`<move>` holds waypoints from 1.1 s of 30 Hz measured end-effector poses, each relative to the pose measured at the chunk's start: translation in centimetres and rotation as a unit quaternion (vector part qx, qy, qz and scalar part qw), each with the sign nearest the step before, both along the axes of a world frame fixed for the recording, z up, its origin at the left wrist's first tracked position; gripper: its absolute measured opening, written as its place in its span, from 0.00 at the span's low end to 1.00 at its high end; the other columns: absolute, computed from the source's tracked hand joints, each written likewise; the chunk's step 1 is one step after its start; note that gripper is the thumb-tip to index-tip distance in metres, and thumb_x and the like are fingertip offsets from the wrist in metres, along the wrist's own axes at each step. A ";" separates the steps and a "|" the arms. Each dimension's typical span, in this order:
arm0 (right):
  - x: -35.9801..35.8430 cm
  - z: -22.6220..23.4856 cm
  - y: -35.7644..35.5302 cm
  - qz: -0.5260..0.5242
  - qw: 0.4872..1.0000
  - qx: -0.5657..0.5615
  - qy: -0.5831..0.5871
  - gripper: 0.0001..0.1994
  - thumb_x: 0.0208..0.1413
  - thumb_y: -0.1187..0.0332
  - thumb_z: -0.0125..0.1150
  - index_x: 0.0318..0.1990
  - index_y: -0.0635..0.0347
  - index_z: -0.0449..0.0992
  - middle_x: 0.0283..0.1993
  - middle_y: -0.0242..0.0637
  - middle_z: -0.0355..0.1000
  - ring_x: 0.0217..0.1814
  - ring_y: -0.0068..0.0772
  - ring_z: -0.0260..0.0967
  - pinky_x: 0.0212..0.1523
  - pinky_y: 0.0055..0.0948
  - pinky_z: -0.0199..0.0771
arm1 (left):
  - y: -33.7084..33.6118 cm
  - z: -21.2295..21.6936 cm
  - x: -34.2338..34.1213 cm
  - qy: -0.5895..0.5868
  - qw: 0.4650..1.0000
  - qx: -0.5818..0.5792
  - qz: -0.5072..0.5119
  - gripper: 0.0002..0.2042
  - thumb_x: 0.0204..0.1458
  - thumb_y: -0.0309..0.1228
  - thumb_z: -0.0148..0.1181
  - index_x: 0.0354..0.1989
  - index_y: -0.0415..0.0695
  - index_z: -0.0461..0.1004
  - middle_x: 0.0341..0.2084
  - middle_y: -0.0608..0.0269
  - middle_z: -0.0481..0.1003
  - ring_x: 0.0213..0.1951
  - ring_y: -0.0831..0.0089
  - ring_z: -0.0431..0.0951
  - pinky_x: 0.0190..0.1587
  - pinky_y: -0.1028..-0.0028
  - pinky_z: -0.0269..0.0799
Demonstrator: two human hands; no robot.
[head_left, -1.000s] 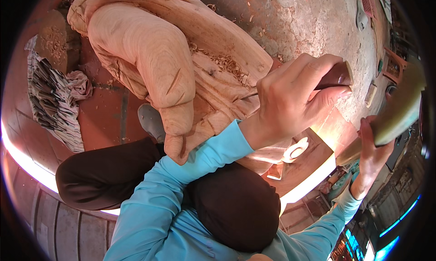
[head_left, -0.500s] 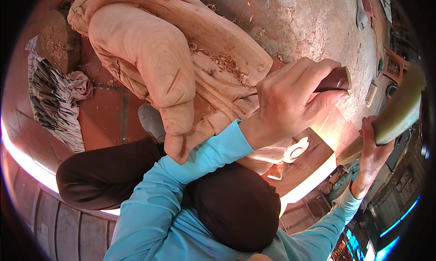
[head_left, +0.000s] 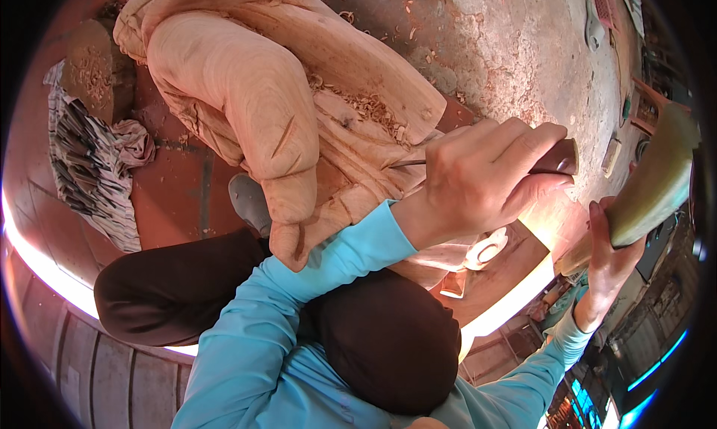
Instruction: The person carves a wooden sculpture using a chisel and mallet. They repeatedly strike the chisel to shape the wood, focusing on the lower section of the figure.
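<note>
Left hand [head_left: 478, 179] fisted mid-frame; right hand [head_left: 609, 253] raised at right, fingers clenched.

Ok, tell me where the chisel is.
Head view, right of centre: the chisel is gripped in the left hand, its blade against the wooden carving.

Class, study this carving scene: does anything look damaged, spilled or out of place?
Loose wood shavings lie scattered in a hollow of the large pale wooden carving, just ahead of the left hand gripping a dark-handled chisel. Nothing looks broken.
</note>
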State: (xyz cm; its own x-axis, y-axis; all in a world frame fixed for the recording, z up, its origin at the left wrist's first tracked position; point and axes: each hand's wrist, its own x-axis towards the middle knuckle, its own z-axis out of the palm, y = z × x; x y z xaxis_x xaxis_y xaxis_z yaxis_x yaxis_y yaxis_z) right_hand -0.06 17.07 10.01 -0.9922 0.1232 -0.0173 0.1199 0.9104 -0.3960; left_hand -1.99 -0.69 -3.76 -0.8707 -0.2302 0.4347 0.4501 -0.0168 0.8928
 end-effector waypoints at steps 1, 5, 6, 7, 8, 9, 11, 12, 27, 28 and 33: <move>-0.4 0.4 -0.5 0.011 1.000 -0.018 -0.005 0.23 0.49 0.81 0.57 0.54 0.70 0.63 0.30 0.30 0.66 0.28 0.18 0.60 0.32 0.19 0.63 | 0.0 0.0 -0.1 0.004 1.000 0.003 0.007 0.19 0.39 0.32 0.69 0.41 0.40 0.74 0.23 0.61 0.75 0.23 0.67 0.76 0.25 0.73 0.69; -0.7 0.6 -1.3 -0.021 0.993 -0.114 0.017 0.27 0.49 0.82 0.55 0.59 0.67 0.59 0.29 0.31 0.66 0.27 0.16 0.61 0.31 0.17 0.63 | -0.1 -0.4 -0.3 0.019 1.000 0.014 0.013 0.19 0.41 0.32 0.68 0.42 0.38 0.73 0.23 0.60 0.74 0.25 0.68 0.77 0.26 0.73 0.70; -0.7 0.1 -1.1 0.023 0.999 -0.025 0.013 0.25 0.49 0.80 0.57 0.57 0.67 0.61 0.30 0.32 0.68 0.30 0.19 0.63 0.34 0.20 0.64 | -0.1 -0.6 -0.2 0.010 0.999 0.029 0.017 0.19 0.42 0.32 0.68 0.42 0.37 0.73 0.23 0.60 0.74 0.25 0.68 0.77 0.26 0.73 0.70; -0.7 -0.5 -0.8 0.065 0.995 0.069 0.016 0.23 0.49 0.78 0.59 0.55 0.67 0.63 0.31 0.33 0.69 0.32 0.22 0.65 0.37 0.22 0.66 | 0.0 -0.8 -0.1 0.001 0.999 0.044 0.022 0.19 0.42 0.31 0.67 0.42 0.36 0.73 0.24 0.59 0.74 0.25 0.68 0.77 0.27 0.73 0.71; -0.6 -1.0 -0.6 0.105 0.982 0.157 0.026 0.22 0.50 0.75 0.62 0.53 0.67 0.65 0.32 0.34 0.70 0.35 0.24 0.67 0.39 0.25 0.67 | 0.0 -0.8 0.0 -0.002 0.999 0.044 0.024 0.19 0.43 0.31 0.67 0.42 0.36 0.73 0.24 0.58 0.75 0.25 0.68 0.77 0.28 0.73 0.71; -1.1 -0.8 -2.1 0.108 0.982 0.155 0.009 0.20 0.49 0.74 0.63 0.50 0.67 0.67 0.32 0.35 0.70 0.36 0.25 0.68 0.40 0.25 0.67 | 0.0 -0.8 0.0 -0.003 0.999 0.049 0.021 0.19 0.44 0.31 0.67 0.43 0.35 0.73 0.24 0.58 0.75 0.26 0.68 0.77 0.28 0.73 0.71; -0.9 -0.8 -1.4 -0.012 0.997 0.071 0.031 0.13 0.48 0.75 0.64 0.42 0.68 0.70 0.32 0.33 0.70 0.34 0.24 0.66 0.39 0.24 0.67 | -0.3 -0.7 -0.2 0.004 1.000 0.028 0.013 0.18 0.45 0.31 0.66 0.43 0.34 0.72 0.25 0.57 0.75 0.26 0.68 0.77 0.29 0.73 0.72; -0.7 -0.5 -0.5 -0.042 0.998 0.041 -0.011 0.16 0.49 0.76 0.63 0.46 0.67 0.68 0.35 0.35 0.71 0.34 0.27 0.67 0.40 0.26 0.68 | -0.5 -0.5 -0.2 -0.007 1.000 0.028 0.007 0.18 0.45 0.31 0.66 0.43 0.34 0.72 0.25 0.57 0.75 0.26 0.68 0.77 0.29 0.73 0.72; 0.3 -1.3 0.2 -0.040 0.999 -0.018 -0.028 0.12 0.49 0.77 0.62 0.40 0.68 0.69 0.33 0.35 0.69 0.33 0.23 0.65 0.38 0.23 0.67 | -0.8 -0.2 -0.2 0.038 0.999 -0.001 0.003 0.18 0.45 0.33 0.66 0.41 0.34 0.73 0.22 0.57 0.75 0.25 0.71 0.77 0.27 0.76 0.72; 0.3 -1.3 0.1 -0.049 0.998 -0.016 -0.027 0.13 0.49 0.77 0.63 0.41 0.69 0.69 0.33 0.36 0.70 0.34 0.23 0.65 0.38 0.23 0.67 | -0.6 -0.3 -0.2 0.018 0.999 0.026 0.012 0.18 0.45 0.33 0.67 0.41 0.34 0.73 0.22 0.58 0.75 0.25 0.71 0.78 0.27 0.76 0.72; 0.6 -1.4 -0.8 -0.023 1.000 0.018 0.004 0.17 0.48 0.76 0.64 0.44 0.71 0.68 0.35 0.38 0.71 0.36 0.24 0.66 0.40 0.24 0.67 | -0.4 0.5 -0.9 0.078 0.991 0.104 0.032 0.20 0.39 0.34 0.69 0.39 0.37 0.74 0.22 0.58 0.75 0.24 0.67 0.77 0.26 0.74 0.72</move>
State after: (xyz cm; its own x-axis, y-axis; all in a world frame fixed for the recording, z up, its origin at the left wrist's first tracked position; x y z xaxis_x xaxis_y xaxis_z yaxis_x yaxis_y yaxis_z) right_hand 0.56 16.24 8.57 -0.9857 0.1688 -0.0032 0.1583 0.9179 -0.3637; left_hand -2.85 -1.05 -3.26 -0.7772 -0.3819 0.5001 0.5884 -0.1595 0.7927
